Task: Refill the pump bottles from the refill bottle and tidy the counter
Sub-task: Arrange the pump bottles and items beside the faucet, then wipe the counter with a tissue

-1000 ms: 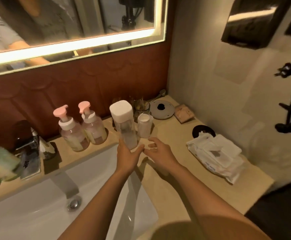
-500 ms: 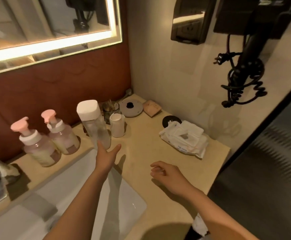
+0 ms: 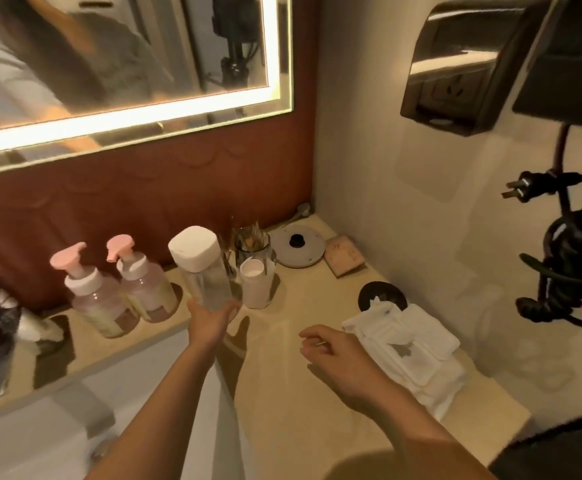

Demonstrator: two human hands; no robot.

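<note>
Lit mirror (image 3: 116,64) fills 10 to 12 o'clock of the view, above a brown wall panel. Beige counter (image 3: 300,403) runs from centre down to 5 o'clock; white sink (image 3: 33,445) is set into it at 8 o'clock. Dark socket box (image 3: 455,74) hangs on the side wall at 1 o'clock, with a coiled black cord (image 3: 566,271) below it at 3 o'clock. Stack of folded white cloths (image 3: 421,362) lies on the counter at 4 o'clock from centre. Left pump bottle (image 3: 99,299) and right pump bottle (image 3: 147,289), both pink-topped, stand upright side by side at 9 o'clock, against the back wall. Refill bottle (image 3: 202,268), clear with a white cap, stands upright just at 3 o'clock of them. Left hand (image 3: 209,320) is at its base, thumb on one side and fingers on the other, clamped round the lower part. Right hand (image 3: 338,355) hovers over the counter at 9 o'clock of the cloths, fingers loosely curled and a little apart. Round white lid (image 3: 298,251) with a black knob sits at 12 o'clock, in the back corner. Glass (image 3: 251,244) of sticks is just at 9 o'clock of the lid; a white jar (image 3: 256,285) stands in front, beside the refill bottle. Small packet (image 3: 345,259) lies at 3 o'clock of the lid. Black coaster (image 3: 383,296) shows at 11 o'clock of the cloths, partly under them.
</note>
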